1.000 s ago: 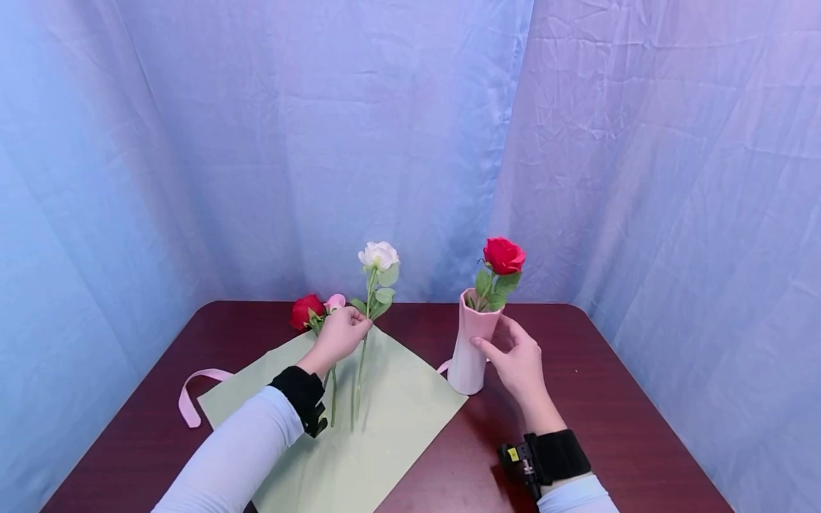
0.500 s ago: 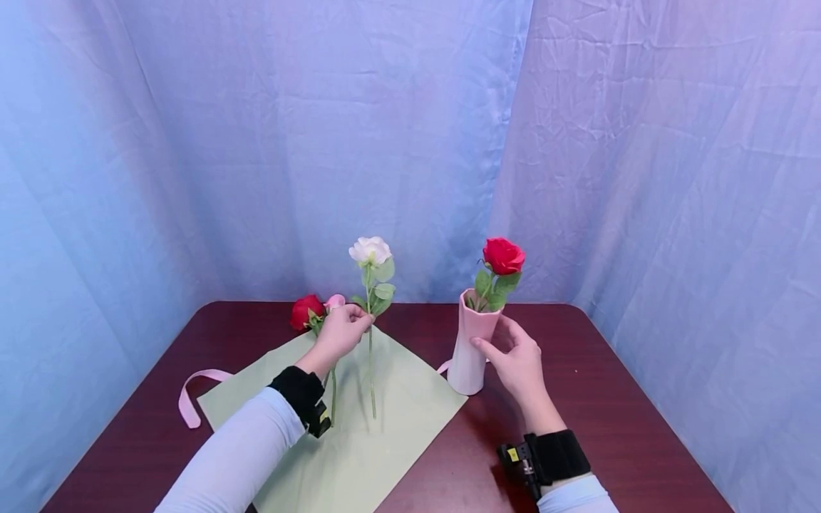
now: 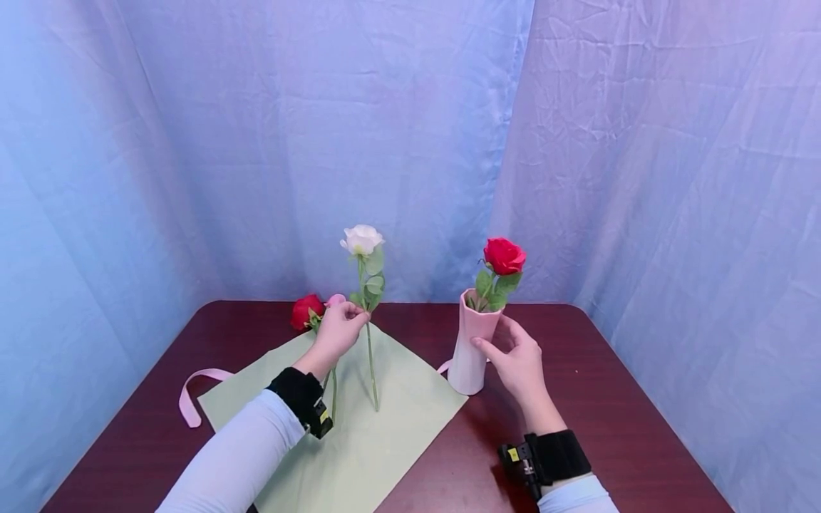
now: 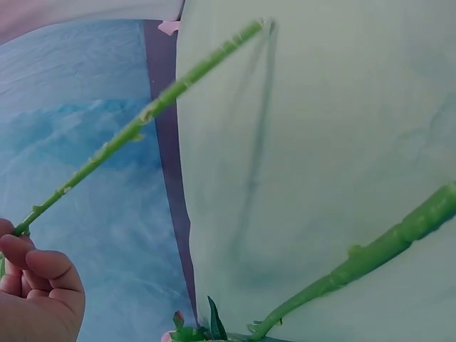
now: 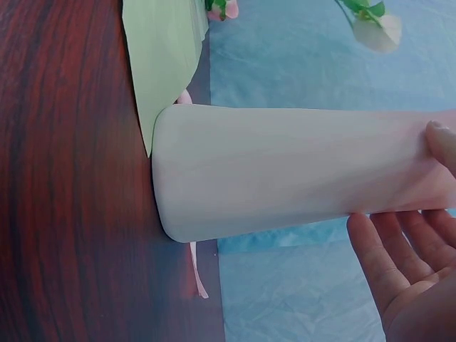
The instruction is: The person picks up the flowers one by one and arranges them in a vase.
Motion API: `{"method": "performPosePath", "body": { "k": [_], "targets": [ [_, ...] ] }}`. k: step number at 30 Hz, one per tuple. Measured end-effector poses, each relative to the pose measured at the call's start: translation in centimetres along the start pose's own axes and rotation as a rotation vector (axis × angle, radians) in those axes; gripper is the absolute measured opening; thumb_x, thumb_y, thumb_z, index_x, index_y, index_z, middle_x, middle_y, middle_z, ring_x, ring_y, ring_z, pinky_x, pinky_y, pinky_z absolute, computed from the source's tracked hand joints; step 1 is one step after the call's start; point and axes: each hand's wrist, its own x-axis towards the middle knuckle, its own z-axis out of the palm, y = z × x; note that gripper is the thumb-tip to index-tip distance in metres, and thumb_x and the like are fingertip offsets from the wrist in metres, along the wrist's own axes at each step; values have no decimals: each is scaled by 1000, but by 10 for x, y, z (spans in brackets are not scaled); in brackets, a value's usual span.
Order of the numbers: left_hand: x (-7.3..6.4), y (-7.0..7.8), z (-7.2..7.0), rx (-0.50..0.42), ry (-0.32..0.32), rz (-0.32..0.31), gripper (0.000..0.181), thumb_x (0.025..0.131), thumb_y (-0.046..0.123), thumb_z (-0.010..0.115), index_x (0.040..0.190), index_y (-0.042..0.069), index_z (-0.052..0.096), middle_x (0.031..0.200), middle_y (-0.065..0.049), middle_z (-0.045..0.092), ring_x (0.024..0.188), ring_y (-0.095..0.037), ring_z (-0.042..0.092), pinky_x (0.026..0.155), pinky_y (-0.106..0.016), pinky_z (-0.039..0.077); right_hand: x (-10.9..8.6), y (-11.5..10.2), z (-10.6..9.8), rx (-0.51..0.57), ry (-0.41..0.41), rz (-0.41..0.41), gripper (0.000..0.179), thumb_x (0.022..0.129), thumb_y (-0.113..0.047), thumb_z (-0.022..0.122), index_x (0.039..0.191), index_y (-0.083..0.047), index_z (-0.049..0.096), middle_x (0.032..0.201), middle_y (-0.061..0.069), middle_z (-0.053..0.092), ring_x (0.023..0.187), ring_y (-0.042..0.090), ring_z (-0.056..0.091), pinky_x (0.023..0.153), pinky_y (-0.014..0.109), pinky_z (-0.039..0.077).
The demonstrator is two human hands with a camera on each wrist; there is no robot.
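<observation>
White rose (image 3: 363, 241) in left hand's (image 3: 338, 332) pinch

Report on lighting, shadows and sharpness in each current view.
Head: blue-lilac cast over the creased fabric backdrop, soft sheen on the dark reddish-brown wooden table; left wrist: the thin green flower stem throws a soft-edged shadow onto the pale green wrapping sheet; right wrist: the tall white-and-pink vase appears sideways, the leafy white rose slightly hazy.
</observation>
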Motion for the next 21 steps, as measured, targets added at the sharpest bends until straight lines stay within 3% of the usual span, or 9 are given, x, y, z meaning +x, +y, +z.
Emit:
{"method": "performPosePath", "body": {
  "k": [11, 21],
  "targets": [
    [0, 5, -3, -77, 65, -22, 18, 97, 14, 66, 103, -3, 65, 97, -11, 62, 94, -25, 57, 79, -32, 46, 2, 8, 0, 13, 6, -41, 64, 83, -31, 87, 138, -9, 61, 128, 12, 67, 117, 27, 65, 97, 56, 49],
    [0, 6, -9, -145, 99, -37, 24, 100, 27, 65, 98, 3, 66, 80, -8, 58, 67, -17, 52, 60, -28, 45, 1, 6, 0, 14, 2, -11, 63, 84, -30, 86, 139, -10, 61, 128, 12, 67, 118, 26, 64, 97, 50, 51]
  ]
}}
